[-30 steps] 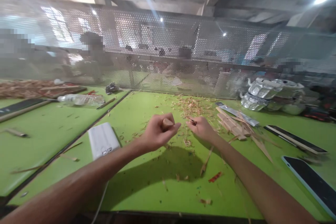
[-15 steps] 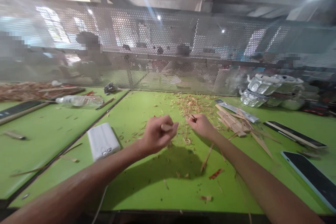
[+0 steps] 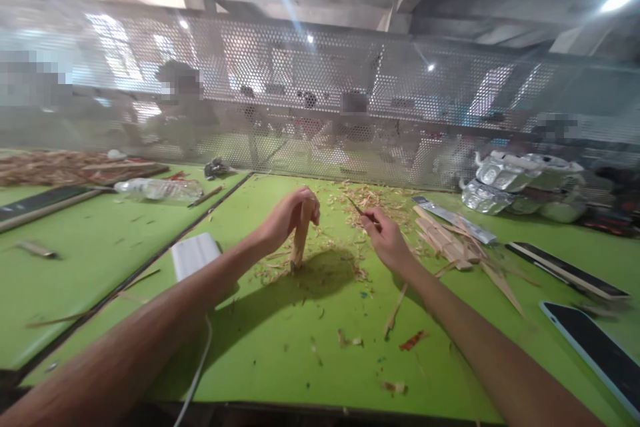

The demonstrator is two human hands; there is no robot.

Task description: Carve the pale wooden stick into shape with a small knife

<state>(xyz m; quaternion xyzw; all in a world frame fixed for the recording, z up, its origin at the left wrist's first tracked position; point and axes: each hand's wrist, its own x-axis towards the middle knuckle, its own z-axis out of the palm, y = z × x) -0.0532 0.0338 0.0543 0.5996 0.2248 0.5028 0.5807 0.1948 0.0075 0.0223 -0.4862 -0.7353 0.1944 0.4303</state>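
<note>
Left hand point(image 3: 289, 215) was wrapped around the top of a short wooden stick point(image 3: 299, 245), standing it upright with its bottom end on the green table point(image 3: 300, 360). Right hand point(image 3: 387, 239) was just beside it, fingers pinched shut on a thin dark blade point(image 3: 358, 208) (too blurry to say what kind). Wood shavings point(image 3: 367, 199) lay scattered behind both, with a white power bank point(image 3: 194, 255) off to the left.

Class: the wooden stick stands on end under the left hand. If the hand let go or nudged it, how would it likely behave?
The stick is narrow, tall and slightly tilted, so it would probably tip. It looks straight and rigid, so likely stiff. The left hand steadies it by its top alone, and thin shavings lie around, suggesting light wood.
</note>
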